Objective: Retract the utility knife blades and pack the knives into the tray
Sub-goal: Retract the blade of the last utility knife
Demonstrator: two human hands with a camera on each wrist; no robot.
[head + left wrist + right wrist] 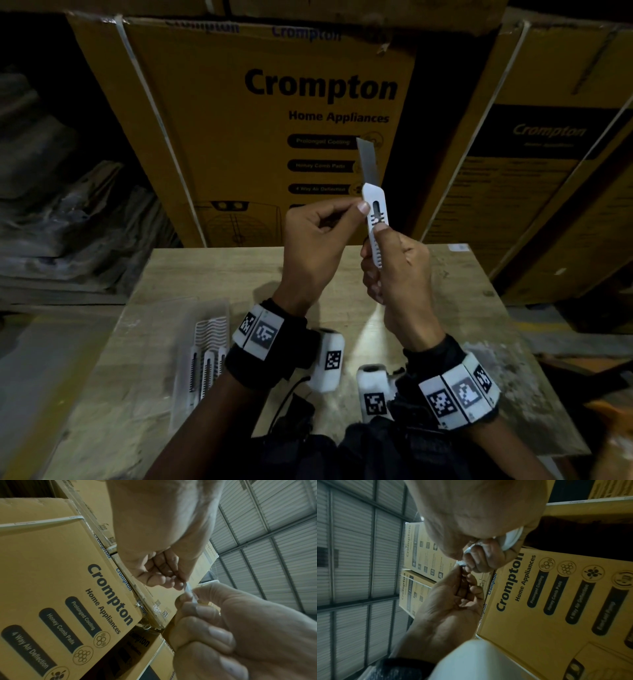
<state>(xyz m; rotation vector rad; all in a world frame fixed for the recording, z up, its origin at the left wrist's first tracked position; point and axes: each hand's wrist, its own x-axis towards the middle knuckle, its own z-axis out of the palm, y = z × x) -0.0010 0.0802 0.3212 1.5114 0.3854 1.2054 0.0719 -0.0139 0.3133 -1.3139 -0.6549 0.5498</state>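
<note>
A white utility knife [376, 219] stands upright in the air above the table, its steel blade [368, 161] pushed out and pointing up. My right hand [387, 253] grips the lower handle, thumb on the slider slot. My left hand [356, 210] pinches the knife's upper body from the left, its other fingers curled. The left wrist view shows the knife [188, 589] edge-on between both hands. In the right wrist view its handle [511, 539] shows inside my right fist. A clear plastic tray [186, 315] lies at the table's front left, with several white knives [207, 373] in it.
The wooden table [462, 291] ends close behind my hands. Large yellow Crompton cartons [274, 113] stand right behind it, and another carton [548, 178] at the right. Dark piled sacks [68, 212] fill the left. A corrugated metal wall [274, 547] shows in the wrist views.
</note>
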